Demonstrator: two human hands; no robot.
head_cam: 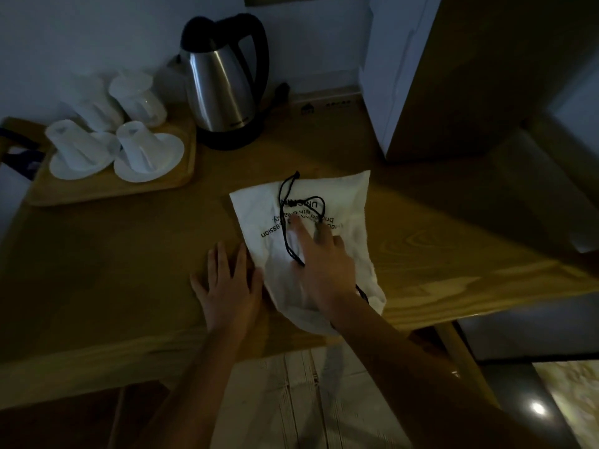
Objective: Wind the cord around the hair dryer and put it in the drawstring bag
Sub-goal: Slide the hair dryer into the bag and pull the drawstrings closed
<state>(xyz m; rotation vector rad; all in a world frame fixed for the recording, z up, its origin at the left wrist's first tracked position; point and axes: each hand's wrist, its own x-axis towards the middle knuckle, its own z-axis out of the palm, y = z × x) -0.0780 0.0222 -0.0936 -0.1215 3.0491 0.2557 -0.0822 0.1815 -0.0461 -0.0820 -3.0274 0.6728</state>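
Observation:
A white drawstring bag (343, 205) with dark printed lettering lies on the wooden table (113, 254), bulging near the front edge. Its black drawstring (287, 196) loops loosely over the top of the cloth. My right hand (324, 264) rests flat on the bag with fingers spread, touching the cord. My left hand (230, 286) lies flat on the table, fingers apart, against the bag's left edge. No hair dryer shows; whatever fills the bag is hidden by the cloth.
A steel electric kettle (220, 89) on a black base stands at the back. Left of it, a wooden tray (181, 176) carries several upturned white cups on saucers. A wooden panel (486, 76) rises at the right. The table's front edge runs just below my wrists.

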